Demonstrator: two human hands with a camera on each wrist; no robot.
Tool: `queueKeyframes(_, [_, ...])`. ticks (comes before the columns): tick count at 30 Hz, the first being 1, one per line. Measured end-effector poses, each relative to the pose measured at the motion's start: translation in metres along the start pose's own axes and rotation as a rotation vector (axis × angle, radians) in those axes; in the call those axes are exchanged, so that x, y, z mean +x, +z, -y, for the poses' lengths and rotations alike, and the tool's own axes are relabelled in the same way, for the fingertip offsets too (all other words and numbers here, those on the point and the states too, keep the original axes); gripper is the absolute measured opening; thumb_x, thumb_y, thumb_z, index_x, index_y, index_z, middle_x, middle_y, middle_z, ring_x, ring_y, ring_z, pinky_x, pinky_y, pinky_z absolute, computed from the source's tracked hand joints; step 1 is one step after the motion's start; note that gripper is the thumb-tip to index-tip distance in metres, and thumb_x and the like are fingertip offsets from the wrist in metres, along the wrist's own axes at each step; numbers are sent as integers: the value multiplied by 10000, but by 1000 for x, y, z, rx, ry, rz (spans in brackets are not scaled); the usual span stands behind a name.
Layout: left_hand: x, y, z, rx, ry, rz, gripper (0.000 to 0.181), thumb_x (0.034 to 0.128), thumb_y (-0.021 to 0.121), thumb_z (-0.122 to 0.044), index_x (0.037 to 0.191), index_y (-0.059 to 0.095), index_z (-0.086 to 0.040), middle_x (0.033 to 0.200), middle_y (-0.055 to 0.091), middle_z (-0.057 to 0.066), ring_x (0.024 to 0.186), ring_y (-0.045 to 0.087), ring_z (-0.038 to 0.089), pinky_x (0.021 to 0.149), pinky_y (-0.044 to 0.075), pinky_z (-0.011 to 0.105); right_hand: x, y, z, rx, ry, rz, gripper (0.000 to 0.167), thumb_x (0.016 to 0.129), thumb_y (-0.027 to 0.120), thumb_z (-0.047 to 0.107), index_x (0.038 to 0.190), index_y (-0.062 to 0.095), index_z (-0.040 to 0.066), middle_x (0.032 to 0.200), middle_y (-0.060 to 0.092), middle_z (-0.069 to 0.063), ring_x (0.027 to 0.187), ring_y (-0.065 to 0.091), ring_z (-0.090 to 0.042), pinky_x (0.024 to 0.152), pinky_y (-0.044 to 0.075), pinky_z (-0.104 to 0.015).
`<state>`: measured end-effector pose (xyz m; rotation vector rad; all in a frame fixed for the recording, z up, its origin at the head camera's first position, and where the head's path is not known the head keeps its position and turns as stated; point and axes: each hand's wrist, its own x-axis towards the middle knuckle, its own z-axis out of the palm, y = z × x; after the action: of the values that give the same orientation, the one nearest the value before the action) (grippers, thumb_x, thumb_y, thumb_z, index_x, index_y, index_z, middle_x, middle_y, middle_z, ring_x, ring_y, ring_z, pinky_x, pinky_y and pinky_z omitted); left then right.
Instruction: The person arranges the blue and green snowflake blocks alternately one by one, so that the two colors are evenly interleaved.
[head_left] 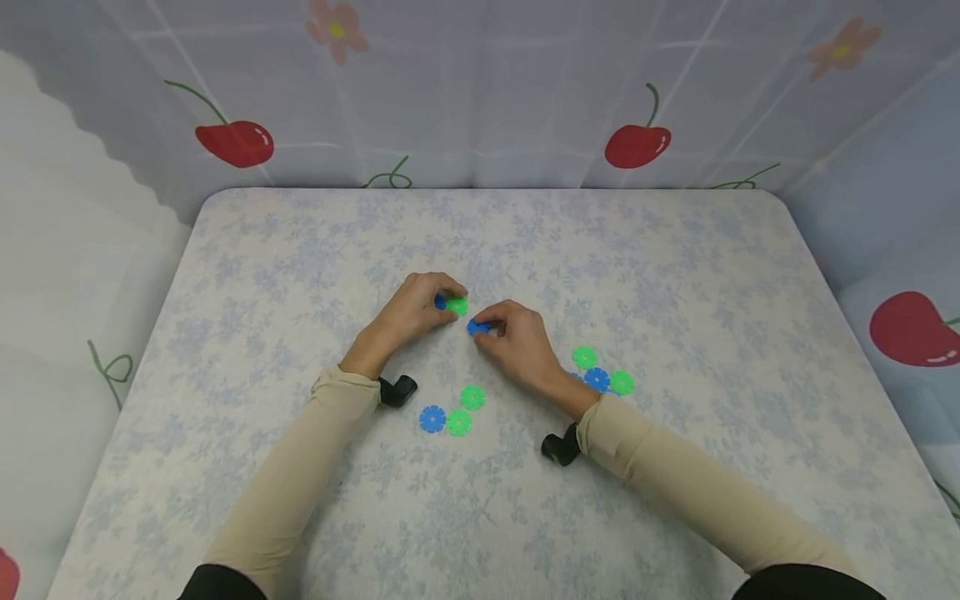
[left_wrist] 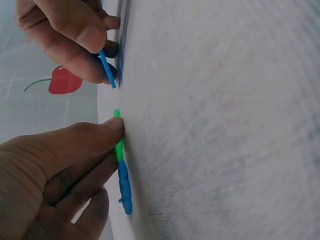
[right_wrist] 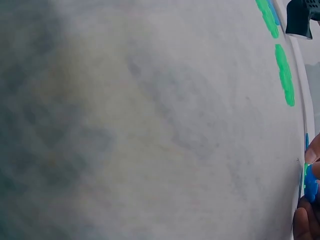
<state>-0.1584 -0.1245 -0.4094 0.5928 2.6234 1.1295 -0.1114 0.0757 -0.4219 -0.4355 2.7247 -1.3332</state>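
Discs (head_left: 459, 307), joined green-to-blue, are pinched by the left grip (head_left: 410, 310), 1 blue disc (head_left: 475, 328) by the right grip (head_left: 519, 342), presumably so facing edges (left_wrist: 117, 111) are exposed.

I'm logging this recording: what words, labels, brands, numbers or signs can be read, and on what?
None can be read in any view.
Green disc in the left hand, blue disc in the right hand: no lettering shows; fine marks would be too small.
Table: printed pattern only.
Curtain: pictures only, including cherries.
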Motion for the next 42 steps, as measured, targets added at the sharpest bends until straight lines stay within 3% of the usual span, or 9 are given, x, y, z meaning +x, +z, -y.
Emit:
queueKeyframes(17, [-2, -2, -2, -15, -4, -2, 353, 855, 742, 5, 1203, 682, 19, 1231, 655, 159, 1087, 617, 294, 923, 506, 404, 20, -4, 1, -61, -7, 27, 144, 905, 692, 83, 1027, 734, 18, 1072, 657, -90, 870, 631, -193, 739, 542, -314])
queueKeyframes(28, [0, 0, 0, -21, -2, 2, 348, 857, 740, 7, 1200, 683, 21, 1230, 656, 159, 1079, 618, 293, 918, 507, 403, 27, -6, 1, -170, -30, 80, 179, 925, 688, 108, 1086, 733, 45, 1155, 647, -76, 1105, 587, -251, 960, 486, -371])
queueKeyframes(35, [1, -2, 0, -11, 12, -2, 341, 852, 743, 13, 1189, 688, 27, 1222, 659, 165, 1096, 614, 300, 932, 503, 407, 29, -7, 2, -187, -61, 70, 182, 912, 706, 99, 1079, 741, 35, 1155, 657, -90, 1094, 585, -265, 952, 486, -386])
queueKeyframes(42, [0, 0, 2, -6, 18, 0, 336, 854, 745, 6, 1185, 691, 17, 1205, 668, 152, 1035, 630, 280, 896, 516, 397, 28, -8, 5, -196, -38, 97, 207, 912, 702, 83, 1107, 734, 22, 1178, 645, -110, 1110, 580, -282, 940, 500, -395])
